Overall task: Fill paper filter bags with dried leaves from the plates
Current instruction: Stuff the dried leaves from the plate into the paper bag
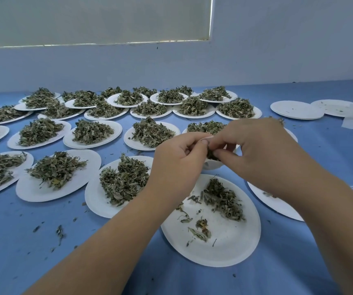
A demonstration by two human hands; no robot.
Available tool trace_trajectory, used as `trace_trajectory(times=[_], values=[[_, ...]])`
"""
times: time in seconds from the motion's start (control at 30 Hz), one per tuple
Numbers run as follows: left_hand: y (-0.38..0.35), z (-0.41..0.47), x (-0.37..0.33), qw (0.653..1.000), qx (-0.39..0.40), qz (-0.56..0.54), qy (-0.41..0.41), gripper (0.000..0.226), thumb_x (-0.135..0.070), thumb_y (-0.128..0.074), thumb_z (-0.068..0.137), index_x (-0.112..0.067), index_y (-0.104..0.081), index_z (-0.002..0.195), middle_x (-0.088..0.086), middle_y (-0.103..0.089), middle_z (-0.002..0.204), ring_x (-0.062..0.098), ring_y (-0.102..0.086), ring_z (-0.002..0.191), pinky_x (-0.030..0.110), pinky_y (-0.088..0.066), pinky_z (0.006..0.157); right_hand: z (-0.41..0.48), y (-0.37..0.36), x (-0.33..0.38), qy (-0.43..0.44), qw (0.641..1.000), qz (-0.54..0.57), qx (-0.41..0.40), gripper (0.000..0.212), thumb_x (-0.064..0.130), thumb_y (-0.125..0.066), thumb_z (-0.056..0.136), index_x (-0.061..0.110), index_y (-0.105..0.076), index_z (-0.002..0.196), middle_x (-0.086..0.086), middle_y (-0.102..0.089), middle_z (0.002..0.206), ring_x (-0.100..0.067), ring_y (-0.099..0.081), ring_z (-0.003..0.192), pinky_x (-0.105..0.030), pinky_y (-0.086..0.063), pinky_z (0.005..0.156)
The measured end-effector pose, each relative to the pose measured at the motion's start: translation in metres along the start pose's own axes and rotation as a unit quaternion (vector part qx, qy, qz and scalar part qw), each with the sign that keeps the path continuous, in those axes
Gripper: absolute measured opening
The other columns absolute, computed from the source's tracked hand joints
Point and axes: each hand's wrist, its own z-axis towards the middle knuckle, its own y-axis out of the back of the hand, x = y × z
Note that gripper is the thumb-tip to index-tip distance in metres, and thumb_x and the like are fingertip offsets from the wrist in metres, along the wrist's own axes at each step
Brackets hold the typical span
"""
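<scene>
Left hand (177, 158) and right hand (254, 150) hold a small white paper filter bag (214, 165) between them.
Left fingers pinch its rim; right fingertips seem to pinch dried green leaves (211, 155) at its mouth. A round white paper plate (231, 241) lies at 6 o'clock from the bag.

Soft bluish daylight through far blind (94, 18), bright leaks at its edges; faint shadows; wide-angle edge curvature; slightly soft.

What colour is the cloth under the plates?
Plain blue cloth, no pattern. Shows best in the head view.
</scene>
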Motion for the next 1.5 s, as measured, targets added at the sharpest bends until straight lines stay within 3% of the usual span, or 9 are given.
trace_trajectory(times=[0.07, 0.23, 0.47, 0.7, 0.9, 1.07, 1.23, 1.33, 1.5], values=[[0.001, 0.000, 0.000, 1.000, 0.001, 0.008, 0.000, 0.030, -0.005, -0.052, 0.096, -0.024, -0.074, 0.090, -0.010, -0.064, 0.059, -0.002, -0.047, 0.044, 0.006, -0.035, 0.046, -0.001, 0.000, 0.000, 0.020, 1.000, -0.012, 0.005, 0.016, 0.018, -0.065, 0.086, 0.029, -0.077, 0.086, 0.006, -0.066, 0.072, -0.012, -0.056, 0.075, -0.031, -0.045, 0.069], [0.002, 0.002, 0.000, 0.999, -0.026, 0.010, 0.023, 0.027, -0.011, -0.053, 0.096, -0.028, -0.074, 0.091, -0.014, -0.055, 0.049, 0.002, -0.040, 0.040, 0.011, -0.031, 0.042, -0.004, 0.010, -0.009, 0.022, 0.995, 0.093, -0.038, 0.016, 0.021, -0.065, 0.085, 0.034, -0.074, 0.089, 0.012, -0.064, 0.079, -0.010, -0.053, 0.072, -0.010, -0.037, 0.062], [0.002, 0.004, 0.000, 0.999, -0.034, 0.009, 0.032, 0.024, -0.016, -0.054, 0.097, -0.029, -0.073, 0.091, -0.014, -0.048, 0.043, 0.008, -0.035, 0.040, 0.018, -0.029, 0.041, -0.004, 0.021, -0.019, -0.009, 0.992, 0.125, 0.031, 0.026, 0.040, -0.080, 0.064, 0.038, -0.069, 0.087, 0.013, -0.062, 0.083, -0.007, -0.057, 0.068, -0.013, -0.042, 0.060], [0.001, 0.001, 0.000, 0.999, -0.031, 0.017, 0.015, 0.027, -0.013, -0.054, 0.096, -0.032, -0.072, 0.087, -0.015, -0.050, 0.044, 0.003, -0.032, 0.037, 0.014, -0.028, 0.040, -0.004, 0.019, -0.020, -0.058, 0.987, 0.150, -0.004, 0.006, 0.028, -0.074, 0.075, 0.032, -0.073, 0.070, 0.019, -0.062, 0.067, -0.003, -0.051, 0.058, -0.012, -0.038, 0.052], [-0.002, 0.000, -0.002, 1.000, -0.021, 0.007, 0.006, 0.024, -0.008, -0.054, 0.096, -0.022, -0.073, 0.091, -0.021, -0.053, 0.046, -0.003, -0.045, 0.038, 0.004, -0.030, 0.043, 0.001, 0.001, -0.012, -0.092, 0.991, 0.091, -0.041, 0.032, 0.035, -0.080, 0.066, 0.028, -0.050, 0.071, 0.011, -0.048, 0.065, 0.000, -0.044, 0.060, -0.011, -0.036, 0.054], [-0.003, -0.001, -0.004, 1.000, -0.008, -0.012, 0.002, 0.023, -0.006, -0.053, 0.096, -0.017, -0.073, 0.092, -0.023, -0.056, 0.050, -0.006, -0.051, 0.043, 0.002, -0.034, 0.046, 0.005, -0.005, -0.019, -0.190, 0.969, 0.160, -0.016, 0.031, 0.040, -0.078, 0.066, 0.030, -0.054, 0.083, 0.009, -0.055, 0.075, -0.004, -0.052, 0.057, -0.019, -0.037, 0.049], [-0.007, -0.004, -0.006, 1.000, 0.023, 0.011, -0.005, 0.024, -0.008, -0.055, 0.095, -0.023, -0.074, 0.091, -0.017, -0.061, 0.054, 0.002, -0.047, 0.044, 0.011, -0.037, 0.043, 0.014, -0.018, -0.018, -0.223, 0.964, 0.138, 0.045, 0.021, 0.036, -0.065, 0.069, 0.021, -0.062, 0.084, 0.008, -0.064, 0.063, -0.003, -0.055, 0.052, -0.018, -0.037, 0.047], [-0.008, -0.002, -0.002, 1.000, 0.015, 0.020, 0.002, 0.025, -0.008, -0.055, 0.095, -0.022, -0.076, 0.091, -0.005, -0.072, 0.074, 0.017, -0.061, 0.062, 0.029, -0.055, 0.058, 0.011, -0.016, -0.022, -0.217, 0.961, 0.158, 0.066, 0.016, 0.035, -0.068, 0.078, 0.022, -0.063, 0.085, 0.006, -0.067, 0.059, 0.002, -0.054, 0.045, -0.012, -0.037, 0.041], [-0.002, -0.001, 0.000, 1.000, 0.008, 0.006, -0.019, 0.028, -0.007, -0.052, 0.097, -0.024, -0.074, 0.093, -0.014, -0.051, 0.047, 0.001, -0.037, 0.038, 0.009, -0.033, 0.040, 0.007, 0.000, -0.027, -0.241, 0.921, 0.293, 0.083, 0.022, 0.041, -0.069, 0.083, 0.020, -0.066, 0.087, 0.004, -0.069, 0.073, -0.008, -0.066, 0.057, -0.020, -0.045, 0.045]])
